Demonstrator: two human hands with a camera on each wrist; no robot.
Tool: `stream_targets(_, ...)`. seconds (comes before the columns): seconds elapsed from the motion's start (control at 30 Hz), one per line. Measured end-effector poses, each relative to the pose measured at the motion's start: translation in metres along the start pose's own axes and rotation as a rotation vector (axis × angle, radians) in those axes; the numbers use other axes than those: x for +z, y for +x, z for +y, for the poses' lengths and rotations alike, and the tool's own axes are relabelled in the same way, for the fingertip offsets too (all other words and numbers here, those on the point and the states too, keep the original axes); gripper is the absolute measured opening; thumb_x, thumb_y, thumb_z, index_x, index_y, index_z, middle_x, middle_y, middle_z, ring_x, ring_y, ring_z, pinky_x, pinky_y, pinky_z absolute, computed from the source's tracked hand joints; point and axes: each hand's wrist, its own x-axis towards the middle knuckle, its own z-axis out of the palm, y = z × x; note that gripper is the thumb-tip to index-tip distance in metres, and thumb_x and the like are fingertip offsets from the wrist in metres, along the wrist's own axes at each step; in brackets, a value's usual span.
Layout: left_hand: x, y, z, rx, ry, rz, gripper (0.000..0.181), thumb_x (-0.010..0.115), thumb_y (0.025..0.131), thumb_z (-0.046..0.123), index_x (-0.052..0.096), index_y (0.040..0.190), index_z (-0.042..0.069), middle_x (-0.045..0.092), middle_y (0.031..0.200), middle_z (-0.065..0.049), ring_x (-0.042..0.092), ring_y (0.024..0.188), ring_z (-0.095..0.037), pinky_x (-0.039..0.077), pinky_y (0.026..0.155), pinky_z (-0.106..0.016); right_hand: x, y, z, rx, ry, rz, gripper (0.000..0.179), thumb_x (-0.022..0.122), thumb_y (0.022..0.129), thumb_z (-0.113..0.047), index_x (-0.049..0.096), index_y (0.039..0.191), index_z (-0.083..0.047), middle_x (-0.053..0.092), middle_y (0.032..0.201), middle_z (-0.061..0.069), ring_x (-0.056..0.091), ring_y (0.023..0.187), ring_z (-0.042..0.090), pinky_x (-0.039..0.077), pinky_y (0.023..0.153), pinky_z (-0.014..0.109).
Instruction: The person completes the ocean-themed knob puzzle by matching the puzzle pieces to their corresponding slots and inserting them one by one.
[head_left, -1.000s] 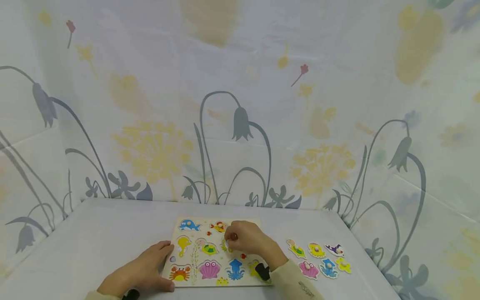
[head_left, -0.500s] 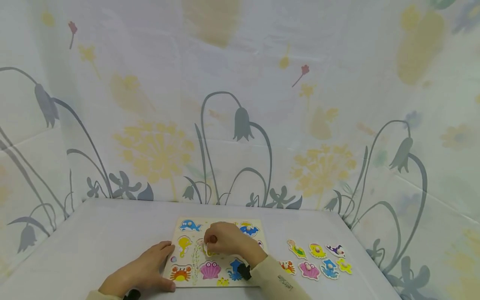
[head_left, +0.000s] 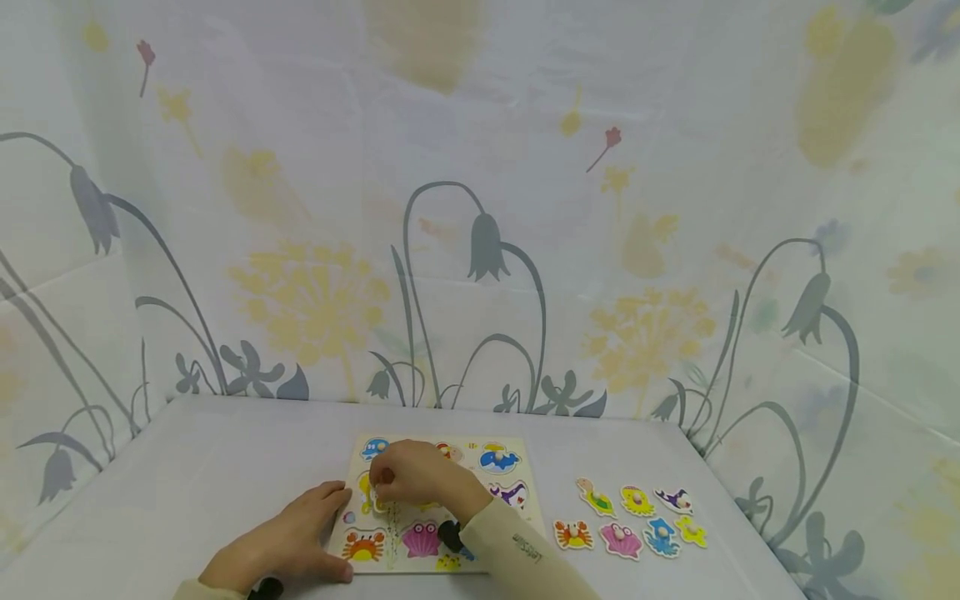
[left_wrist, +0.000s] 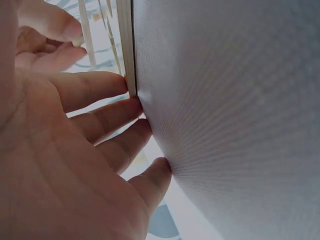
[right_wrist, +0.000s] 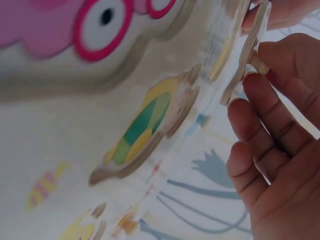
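Note:
My right hand (head_left: 411, 477) is over the left part of a wooden peg puzzle board (head_left: 408, 567), pinching a thin puzzle piece (right_wrist: 246, 55) by its knob. The piece appears edge-on in the right wrist view, hiding its picture. In the head view, that hand partly covers the yellow seahorse recess (head_left: 365, 493). My left hand (head_left: 288, 532) lies at the board's left edge, fingers stretched out. Its fingertips (left_wrist: 131, 102) meet the board's side and the white tabletop. The turtle recess (right_wrist: 142, 131) shows beneath the right hand in the right wrist view.
Right of the board lie several loose knobbed pieces, among them a turtle (head_left: 596, 500), crab (head_left: 573, 536), pink shell (head_left: 621, 542) and blue squid (head_left: 662, 539). A blue whale piece (head_left: 499, 460) sits in the board's far right corner. A floral curtain (head_left: 480, 333) hangs behind the table.
My right hand has moved left across the board with the pinched piece, from the middle to the seahorse recess. The crab piece at the right has come into sight. My left hand stays put.

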Motion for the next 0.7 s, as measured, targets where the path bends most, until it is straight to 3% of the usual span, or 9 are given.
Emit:
stream_targets(0.57, 0.001, 0.000, -0.002, 0.050, 0.011, 0.009, 0.103, 0.086, 0.060, 0.050, 0.045, 0.134, -0.009, 0.038, 0.140, -0.028, 0.035, 0.129, -0.048, 0.029, 0.104, -0.065, 0.012, 0.020, -0.007, 0.052, -0.009, -0.051, 0.009, 0.070, 0.085, -0.027, 0.071, 0.093, -0.028, 0.055, 0.079, -0.019, 0.048, 0.073, -0.001, 0.039, 0.062, 0.015)
stream_targets(0.7, 0.001, 0.000, -0.003, 0.036, 0.008, 0.006, 0.102, 0.086, 0.060, 0.050, 0.046, 0.134, -0.008, 0.038, 0.140, -0.028, 0.035, 0.129, -0.047, 0.029, 0.104, -0.065, 0.012, 0.021, -0.007, 0.043, 0.002, -0.050, 0.007, 0.070, 0.086, -0.027, 0.071, 0.093, -0.027, 0.055, 0.080, -0.018, 0.048, 0.074, -0.001, 0.040, 0.063, 0.015)
